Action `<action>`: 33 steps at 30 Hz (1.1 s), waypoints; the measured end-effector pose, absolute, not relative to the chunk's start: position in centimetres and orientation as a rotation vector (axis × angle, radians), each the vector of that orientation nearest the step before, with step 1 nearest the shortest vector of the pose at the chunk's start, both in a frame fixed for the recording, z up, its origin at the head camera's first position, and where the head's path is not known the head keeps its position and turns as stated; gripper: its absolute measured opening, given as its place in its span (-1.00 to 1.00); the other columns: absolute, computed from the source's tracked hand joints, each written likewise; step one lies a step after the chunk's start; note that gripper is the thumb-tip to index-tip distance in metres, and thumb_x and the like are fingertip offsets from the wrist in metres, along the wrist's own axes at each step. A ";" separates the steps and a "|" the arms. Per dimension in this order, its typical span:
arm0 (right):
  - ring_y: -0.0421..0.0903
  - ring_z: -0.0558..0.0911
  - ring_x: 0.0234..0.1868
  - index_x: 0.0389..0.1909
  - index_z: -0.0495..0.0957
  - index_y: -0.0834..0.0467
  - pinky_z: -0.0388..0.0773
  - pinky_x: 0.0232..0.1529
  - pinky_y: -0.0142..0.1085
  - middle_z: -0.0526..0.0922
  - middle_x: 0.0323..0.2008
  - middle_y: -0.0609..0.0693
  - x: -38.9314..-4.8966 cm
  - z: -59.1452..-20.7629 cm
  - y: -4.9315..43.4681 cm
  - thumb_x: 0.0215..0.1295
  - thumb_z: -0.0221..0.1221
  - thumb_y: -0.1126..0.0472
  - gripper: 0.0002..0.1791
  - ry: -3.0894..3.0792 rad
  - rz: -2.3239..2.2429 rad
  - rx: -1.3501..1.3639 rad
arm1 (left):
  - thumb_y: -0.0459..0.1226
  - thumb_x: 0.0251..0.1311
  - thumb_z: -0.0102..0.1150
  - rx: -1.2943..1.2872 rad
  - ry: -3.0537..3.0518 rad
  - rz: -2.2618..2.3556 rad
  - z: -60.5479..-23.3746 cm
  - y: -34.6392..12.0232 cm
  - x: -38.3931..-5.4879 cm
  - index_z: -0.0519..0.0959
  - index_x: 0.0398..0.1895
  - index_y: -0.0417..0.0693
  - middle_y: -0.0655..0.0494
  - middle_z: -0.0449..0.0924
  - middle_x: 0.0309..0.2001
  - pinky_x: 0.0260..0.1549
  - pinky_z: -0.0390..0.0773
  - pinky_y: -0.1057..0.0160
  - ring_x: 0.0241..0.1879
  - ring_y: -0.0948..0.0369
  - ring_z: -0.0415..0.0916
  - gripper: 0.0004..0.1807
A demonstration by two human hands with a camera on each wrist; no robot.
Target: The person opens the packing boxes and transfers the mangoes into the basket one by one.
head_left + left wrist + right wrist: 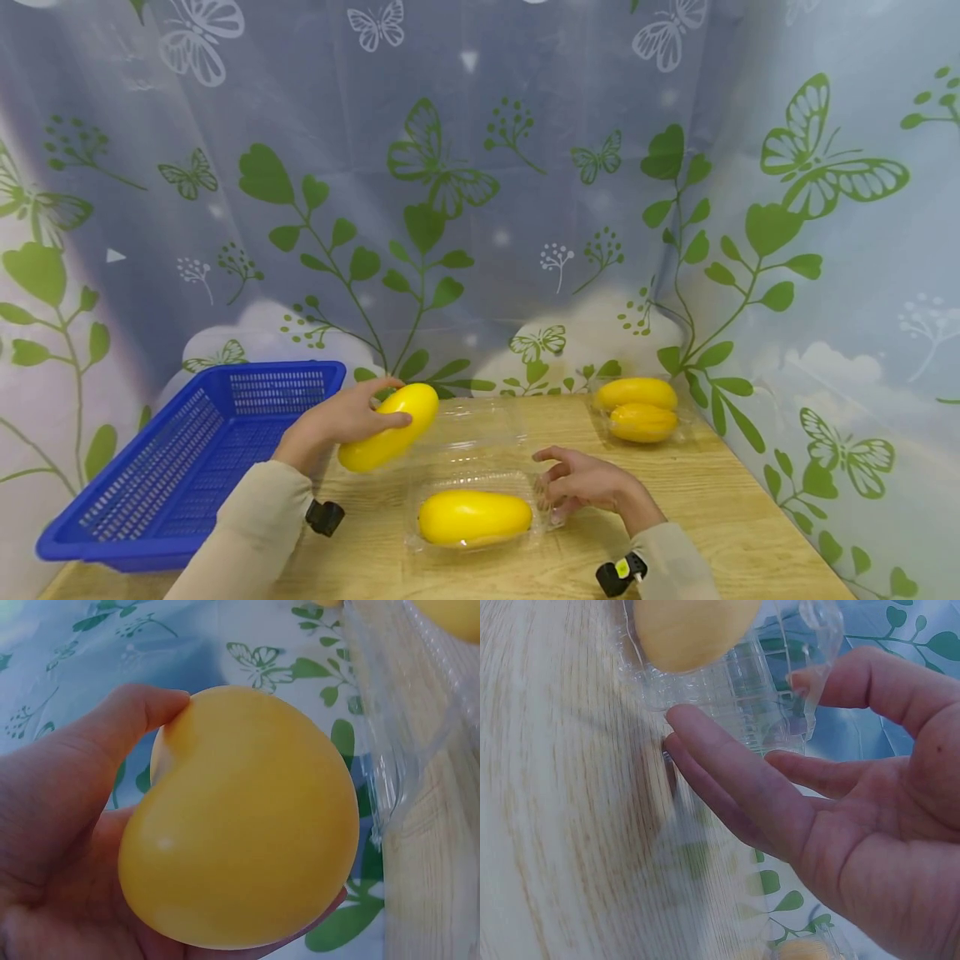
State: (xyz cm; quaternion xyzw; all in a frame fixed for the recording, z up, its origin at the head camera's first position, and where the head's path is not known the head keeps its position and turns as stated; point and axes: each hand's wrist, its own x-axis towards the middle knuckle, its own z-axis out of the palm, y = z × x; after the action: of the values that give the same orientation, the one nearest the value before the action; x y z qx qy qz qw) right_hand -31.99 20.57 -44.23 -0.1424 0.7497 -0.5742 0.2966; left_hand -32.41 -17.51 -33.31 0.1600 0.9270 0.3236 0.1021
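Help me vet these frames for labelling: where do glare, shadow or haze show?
Head: white glints along the clear plastic clamshell; left wrist: a small pale highlight on the yellow fruit in the left hand, the patterned curtain looking hazy; right wrist: a soft shadow on the wooden table near the right hand, the whole view washed-out.

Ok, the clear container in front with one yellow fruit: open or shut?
Open. In the head view, the clear container's lid lies back behind its base, leaving the yellow fruit inside uncovered.

Seemingly beige sleeves (258,521), black wrist cameras (325,517)
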 end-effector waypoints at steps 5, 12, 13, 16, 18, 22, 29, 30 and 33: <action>0.01 0.72 -0.07 0.58 -0.04 0.35 0.77 -0.24 -0.24 0.42 0.26 0.40 -32.1 -44.3 20.6 0.28 0.14 0.38 -0.11 1.992 -1.527 -0.380 | 0.09 0.36 0.25 0.433 2.784 0.919 -32.9 -18.3 -32.5 0.26 0.54 0.04 -0.18 0.63 0.00 -0.34 0.66 0.17 -0.32 0.13 0.63 -0.22; 0.02 0.72 -0.07 0.58 -0.04 0.35 0.77 -0.24 -0.25 0.41 0.27 0.41 -32.1 -44.3 20.6 0.27 0.14 0.38 -0.11 1.986 -1.528 -0.376 | 0.12 0.36 0.23 0.425 2.832 0.858 -32.4 -19.4 -32.6 0.21 0.58 -0.01 -0.36 0.43 0.34 -0.25 0.65 0.11 -0.19 0.08 0.60 -0.16; 0.02 0.72 -0.07 0.59 -0.04 0.35 0.77 -0.23 -0.25 0.41 0.27 0.41 -32.1 -44.3 20.6 0.27 0.14 0.38 -0.11 1.986 -1.527 -0.377 | 0.12 0.36 0.23 0.423 2.836 0.852 -32.4 -19.6 -32.6 0.21 0.58 -0.01 -0.37 0.41 0.35 -0.25 0.65 0.10 -0.18 0.07 0.60 -0.16; 0.01 0.72 -0.08 0.59 -0.04 0.34 0.77 -0.24 -0.24 0.41 0.28 0.41 -32.1 -44.3 20.6 0.28 0.14 0.38 -0.11 1.985 -1.528 -0.377 | 0.13 0.36 0.23 0.412 2.845 0.846 -32.2 -20.1 -32.6 0.22 0.58 0.00 -0.37 0.43 0.33 -0.26 0.66 0.09 -0.19 0.07 0.61 -0.16; 0.01 0.72 -0.09 0.59 -0.04 0.34 0.77 -0.24 -0.24 0.41 0.28 0.40 -32.1 -44.3 20.6 0.28 0.14 0.38 -0.11 1.986 -1.528 -0.378 | 0.13 0.36 0.23 0.410 2.847 0.844 -32.1 -20.4 -32.6 0.22 0.57 -0.01 -0.37 0.45 0.31 -0.29 0.66 0.09 -0.20 0.07 0.62 -0.16; 0.00 0.72 -0.11 0.59 -0.04 0.34 0.77 -0.25 -0.25 0.41 0.27 0.41 -32.0 -44.2 20.6 0.27 0.15 0.38 -0.10 1.989 -1.524 -0.377 | 0.12 0.37 0.23 0.399 2.849 0.837 -31.8 -21.0 -32.6 0.20 0.57 -0.03 -0.39 0.46 0.28 -0.31 0.67 0.08 -0.22 0.08 0.63 -0.16; -0.02 0.72 -0.14 0.59 -0.04 0.35 0.77 -0.25 -0.25 0.41 0.27 0.41 -31.9 -44.1 20.5 0.27 0.15 0.38 -0.10 1.987 -1.528 -0.375 | 0.14 0.38 0.20 0.390 2.879 0.789 -31.4 -22.1 -32.6 0.18 0.58 -0.05 -0.41 0.49 0.24 -0.34 0.64 0.10 -0.26 0.06 0.60 -0.15; -0.02 0.72 -0.14 0.59 -0.04 0.35 0.77 -0.25 -0.25 0.41 0.27 0.41 -31.9 -44.1 20.5 0.27 0.15 0.37 -0.10 1.988 -1.527 -0.373 | 0.13 0.38 0.20 0.383 2.879 0.791 -31.4 -22.2 -32.7 0.17 0.58 -0.04 -0.41 0.49 0.23 -0.34 0.63 0.11 -0.27 0.06 0.60 -0.15; -0.02 0.72 -0.13 0.59 -0.03 0.35 0.77 -0.25 -0.25 0.42 0.27 0.41 -31.9 -44.1 20.5 0.27 0.16 0.37 -0.10 1.993 -1.522 -0.371 | 0.14 0.39 0.18 0.374 2.893 0.770 -31.3 -22.8 -32.7 0.16 0.59 -0.06 -0.43 0.46 0.26 -0.32 0.62 0.11 -0.25 0.05 0.59 -0.14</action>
State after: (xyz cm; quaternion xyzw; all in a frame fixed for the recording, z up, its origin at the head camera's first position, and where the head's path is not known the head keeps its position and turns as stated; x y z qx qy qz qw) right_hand -31.91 20.55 -44.07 -0.1397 0.7503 -0.5731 0.2985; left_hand -32.75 -22.75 -31.32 0.1238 0.9570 0.2546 0.0625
